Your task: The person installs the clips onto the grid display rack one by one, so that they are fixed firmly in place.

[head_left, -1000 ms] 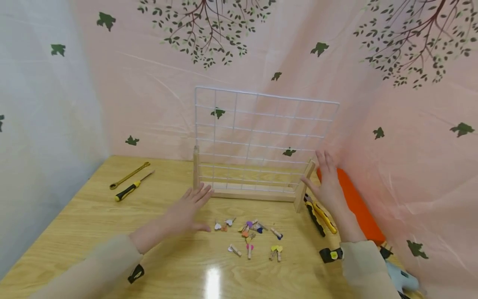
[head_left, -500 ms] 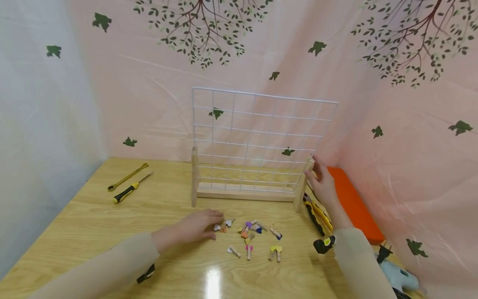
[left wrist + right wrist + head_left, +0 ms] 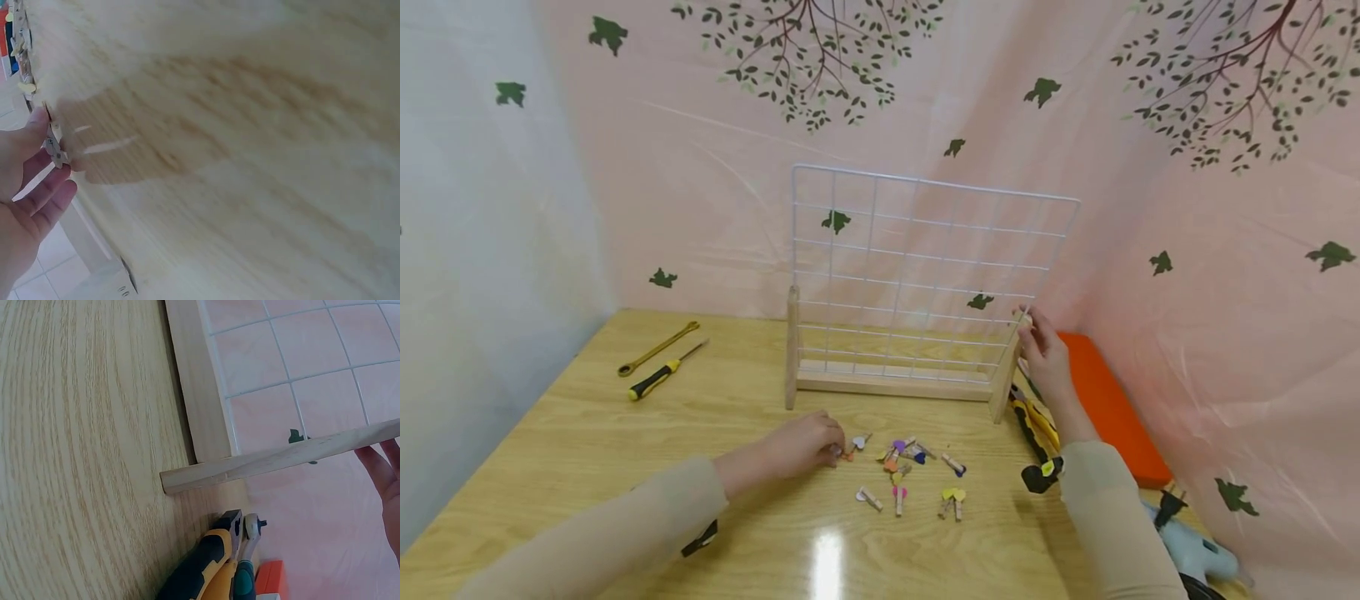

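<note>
My left hand is low over the table at the left end of a group of small wooden clothespins with coloured hearts. In the left wrist view, thumb and fingers pinch one small heart clothespin; in the head view it is mostly hidden by the fingers. A white wire grid stands upright in a wooden stand behind the clothespins. My right hand grips the top of the stand's right wooden post, fingers curled at its upper end.
Several heart clothespins lie scattered before the stand. At the left are a wrench and a screwdriver. Yellow-black pliers, an orange box and a light blue glue gun lie at the right.
My left hand moved right and down from beside the stand to the clothespins and now pinches one. My right hand came in from beside the post and now grips its top.
</note>
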`<act>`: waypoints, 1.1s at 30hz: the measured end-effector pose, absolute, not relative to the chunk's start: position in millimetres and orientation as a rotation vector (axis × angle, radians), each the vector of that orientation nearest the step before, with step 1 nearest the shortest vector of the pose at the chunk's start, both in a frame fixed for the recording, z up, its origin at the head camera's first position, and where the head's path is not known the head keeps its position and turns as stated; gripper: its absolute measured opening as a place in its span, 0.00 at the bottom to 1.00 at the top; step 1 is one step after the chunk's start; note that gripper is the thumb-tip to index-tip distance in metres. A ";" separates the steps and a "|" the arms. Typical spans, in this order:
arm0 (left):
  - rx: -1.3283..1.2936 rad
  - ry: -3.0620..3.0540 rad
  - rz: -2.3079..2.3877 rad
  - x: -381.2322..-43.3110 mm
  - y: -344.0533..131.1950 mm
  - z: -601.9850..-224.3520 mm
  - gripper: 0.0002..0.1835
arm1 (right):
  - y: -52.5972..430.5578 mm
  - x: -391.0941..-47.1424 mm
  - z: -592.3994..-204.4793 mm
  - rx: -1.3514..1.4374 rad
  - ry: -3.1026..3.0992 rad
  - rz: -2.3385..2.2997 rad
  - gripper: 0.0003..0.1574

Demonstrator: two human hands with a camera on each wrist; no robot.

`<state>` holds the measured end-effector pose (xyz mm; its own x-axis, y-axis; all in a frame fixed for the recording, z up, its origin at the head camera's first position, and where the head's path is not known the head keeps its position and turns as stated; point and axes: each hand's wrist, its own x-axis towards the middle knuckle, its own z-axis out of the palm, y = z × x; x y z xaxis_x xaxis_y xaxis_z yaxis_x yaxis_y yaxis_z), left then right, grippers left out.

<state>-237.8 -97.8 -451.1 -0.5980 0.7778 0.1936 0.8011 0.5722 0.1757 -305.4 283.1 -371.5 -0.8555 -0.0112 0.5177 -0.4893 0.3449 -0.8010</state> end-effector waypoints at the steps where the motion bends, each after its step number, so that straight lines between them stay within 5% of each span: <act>1: -1.348 -2.714 -0.398 -238.0 -98.1 -450.0 0.08 | 283.1 -305.4 -371.4 0.433 -2.194 1.522 0.26; 13: -1.157 -2.607 -0.598 -246.1 -112.5 -400.9 0.03 | 283.8 -305.9 -371.3 0.444 -2.202 1.529 0.26; 25: -0.619 -2.457 -1.218 -271.0 -151.6 -329.4 0.06 | 286.7 -304.5 -376.2 0.451 -2.196 1.555 0.26; 33: -0.169 -2.059 -1.608 -299.3 -163.8 -326.1 0.13 | 286.5 -308.5 -376.5 0.485 -2.166 1.575 0.26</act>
